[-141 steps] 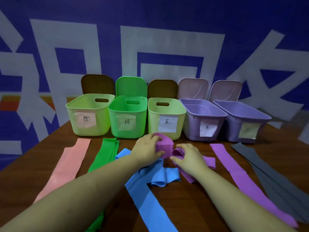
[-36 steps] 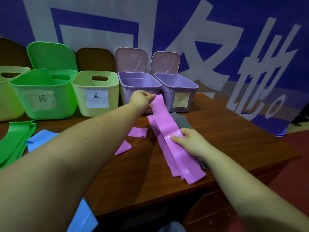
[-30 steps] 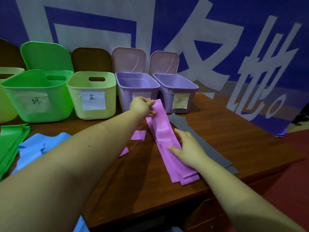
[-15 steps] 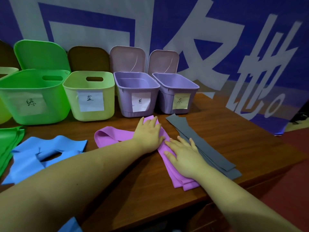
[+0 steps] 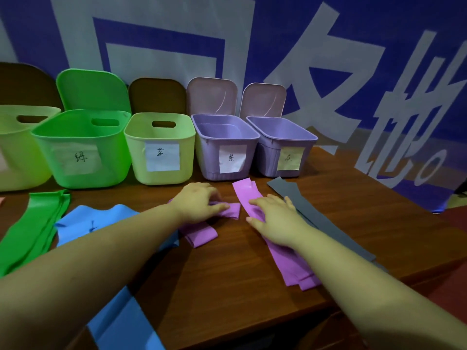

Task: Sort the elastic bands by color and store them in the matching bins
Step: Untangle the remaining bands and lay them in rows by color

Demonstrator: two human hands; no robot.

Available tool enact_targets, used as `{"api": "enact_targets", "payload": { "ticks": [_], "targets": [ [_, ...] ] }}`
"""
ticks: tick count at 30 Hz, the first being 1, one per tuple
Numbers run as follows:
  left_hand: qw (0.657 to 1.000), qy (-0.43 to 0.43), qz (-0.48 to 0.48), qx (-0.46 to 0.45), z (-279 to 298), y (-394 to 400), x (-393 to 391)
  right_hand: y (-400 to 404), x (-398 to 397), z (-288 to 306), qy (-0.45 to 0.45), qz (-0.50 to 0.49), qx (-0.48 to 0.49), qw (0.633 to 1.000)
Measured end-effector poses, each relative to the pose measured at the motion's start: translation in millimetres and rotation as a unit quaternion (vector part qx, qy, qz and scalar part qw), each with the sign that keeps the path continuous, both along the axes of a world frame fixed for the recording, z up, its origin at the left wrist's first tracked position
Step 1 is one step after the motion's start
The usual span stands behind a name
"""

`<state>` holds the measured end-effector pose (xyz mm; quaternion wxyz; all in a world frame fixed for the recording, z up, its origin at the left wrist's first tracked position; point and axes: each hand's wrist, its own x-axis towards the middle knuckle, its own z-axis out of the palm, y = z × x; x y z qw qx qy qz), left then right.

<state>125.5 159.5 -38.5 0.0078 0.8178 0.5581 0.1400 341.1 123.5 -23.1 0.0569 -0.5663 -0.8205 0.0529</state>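
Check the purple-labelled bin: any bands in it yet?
Empty as far as visible: the purple-labelled bin shows bare inner walls and its floor is hidden. The purple bands lie on the table under both hands.

A brown wooden bench [image 5: 252, 269] fills the lower view, its right edge dropping off to a reddish floor [image 5: 454, 281]. Behind it hangs a blue banner [image 5: 278, 41] bearing large pale-grey characters across its whole width.

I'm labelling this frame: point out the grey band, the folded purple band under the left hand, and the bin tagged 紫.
grey band [image 5: 318, 213], head view, bare middle stretch.
folded purple band [image 5: 202, 233], head view, lower folded end.
bin tagged 紫 [image 5: 202, 137], head view, front-left wall.
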Motion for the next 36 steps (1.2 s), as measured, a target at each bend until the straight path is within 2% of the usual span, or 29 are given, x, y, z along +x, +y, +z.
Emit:
{"api": "enact_targets", "payload": {
  "ticks": [4, 8, 10, 14, 17, 22, 25, 28, 29, 31, 34, 36],
  "targets": [
    [0.997, -0.008, -0.010, 0.074, -6.5, -6.8, 2.9, 14.8, -34.6, -8.6, -0.023, -0.031, 0.017, 0.999],
    [0.999, -0.032, 0.003, 0.002, -11.9, -5.1, 6.3, 33.0, -49.5, -20.2, -0.042, -0.111, 0.027, 0.993],
    [0.997, -0.069, 0.010, -0.040, -12.0, -4.1, 6.1, 36.3, -52.3, -22.0, -0.016, -0.125, 0.039, 0.991],
    [0.990, -0.123, 0.023, -0.070, -9.1, -4.5, 3.4, 32.8, -55.4, -15.4, 0.140, -0.118, 0.063, 0.981],
    [0.982, -0.184, 0.041, -0.030, -0.2, -7.5, 1.7, 24.1, -57.5, -5.3, 0.295, -0.070, 0.008, 0.953],
    [0.963, -0.265, 0.000, -0.056, 37.3, -19.3, -1.1, 12.2, -61.7, 30.2, 0.382, 0.000, 0.053, 0.923],
    [0.943, -0.334, -0.011, -0.012, 62.1, -26.6, -3.9, 3.2, -67.9, 54.0, 0.476, 0.011, 0.099, 0.874],
    [0.894, -0.447, -0.017, 0.003, 88.2, -36.1, -6.2, -8.4, -76.3, 72.7, 0.585, -0.013, 0.023, 0.811],
    [0.870, -0.492, -0.025, 0.003, 97.5, -41.0, -6.4, -12.5, -79.0, 76.2, 0.587, -0.016, -0.023, 0.809],
    [0.837, -0.546, -0.030, 0.007, 114.7, -47.4, -7.5, -17.8, -84.3, 76.3, 0.549, 0.010, -0.101, 0.830],
    [0.822, -0.568, -0.018, 0.035, 137.1, -57.7, -11.4, -31.9, -88.3, 70.2, 0.498, 0.030, -0.155, 0.853],
    [0.816, -0.575, -0.005, 0.056, 149.5, -61.5, -14.2, -38.1, -88.5, 67.7, 0.488, 0.033, -0.184, 0.852]
  ]
}}
